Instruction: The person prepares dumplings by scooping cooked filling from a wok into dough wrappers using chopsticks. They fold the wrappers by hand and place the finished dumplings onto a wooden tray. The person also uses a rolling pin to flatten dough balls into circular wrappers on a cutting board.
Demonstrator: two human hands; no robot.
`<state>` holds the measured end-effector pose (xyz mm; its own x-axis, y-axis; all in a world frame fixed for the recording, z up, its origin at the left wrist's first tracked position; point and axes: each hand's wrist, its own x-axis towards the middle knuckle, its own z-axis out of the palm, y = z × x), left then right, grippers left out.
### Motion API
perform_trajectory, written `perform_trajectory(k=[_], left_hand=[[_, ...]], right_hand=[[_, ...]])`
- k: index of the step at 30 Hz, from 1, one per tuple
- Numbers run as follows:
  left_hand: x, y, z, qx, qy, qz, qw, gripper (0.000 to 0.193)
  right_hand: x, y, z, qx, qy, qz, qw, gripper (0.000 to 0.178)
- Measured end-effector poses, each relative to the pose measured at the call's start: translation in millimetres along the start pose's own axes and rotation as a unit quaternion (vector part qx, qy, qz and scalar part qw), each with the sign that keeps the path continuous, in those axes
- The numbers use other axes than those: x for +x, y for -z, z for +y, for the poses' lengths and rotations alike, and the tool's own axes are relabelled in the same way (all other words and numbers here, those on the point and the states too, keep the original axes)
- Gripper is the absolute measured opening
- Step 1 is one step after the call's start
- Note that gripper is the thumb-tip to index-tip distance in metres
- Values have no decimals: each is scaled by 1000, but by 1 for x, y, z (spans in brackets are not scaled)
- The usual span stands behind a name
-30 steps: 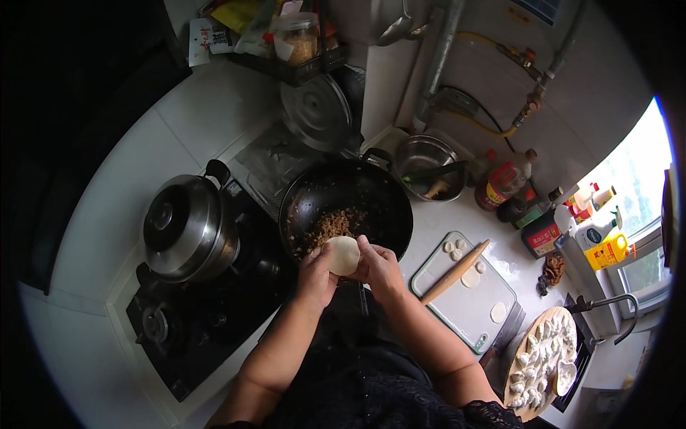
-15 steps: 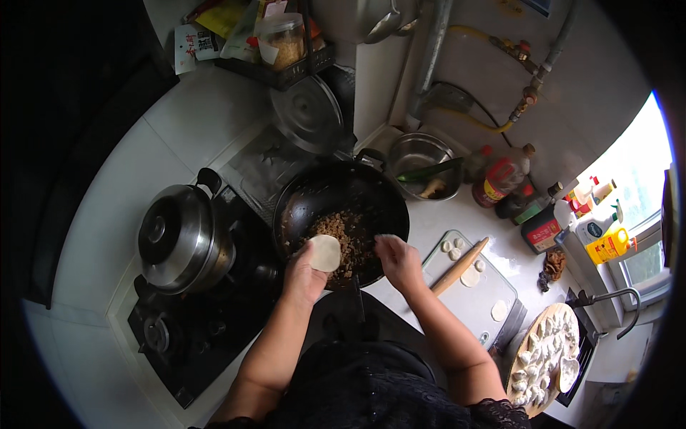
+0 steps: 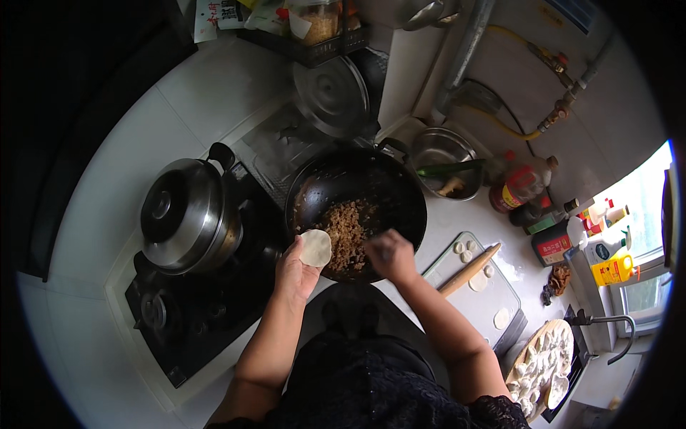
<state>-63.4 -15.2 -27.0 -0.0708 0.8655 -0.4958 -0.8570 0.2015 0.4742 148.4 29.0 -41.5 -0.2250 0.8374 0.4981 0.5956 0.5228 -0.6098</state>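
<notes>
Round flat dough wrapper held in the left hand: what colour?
The round flat dough wrapper is pale cream, seen best in the head view.

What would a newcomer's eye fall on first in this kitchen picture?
Probably the large round black wok near the centre, with brown crumbly food inside. At its lower-left rim, the left hand holds a pale dough round. At lower right, white floury dumplings crowd a pale wooden board.

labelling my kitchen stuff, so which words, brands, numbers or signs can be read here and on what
I don't copy printed words or brands; here is where print shows:
White packet, top left: red lettering.
Dark jug: pale print on red, too small to read.
Yellow bottle: print too small to read.
White bottle: print also too small.
</notes>
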Motion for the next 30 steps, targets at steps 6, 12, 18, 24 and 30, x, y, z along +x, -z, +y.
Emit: perform_trajectory(k=[6,12,18,24,30], left_hand=[[-8,9,3,-1,-11,35,999,38],[-10,16,6,-12,-12,18,1000,37],[-11,14,5,-11,-8,18,1000,36],[-9,14,2,-10,-1,11,1000,36],[-7,8,-2,3,4,17,1000,36]], right_hand=[[45,11,30,83,-204,-40,975,24],[31,-6,11,336,-418,-19,844,20],[17,-15,47,256,-418,7,871,27],[27,5,54,245,-419,22,874,25],[9,-28,49,237,-458,56,855,28]])
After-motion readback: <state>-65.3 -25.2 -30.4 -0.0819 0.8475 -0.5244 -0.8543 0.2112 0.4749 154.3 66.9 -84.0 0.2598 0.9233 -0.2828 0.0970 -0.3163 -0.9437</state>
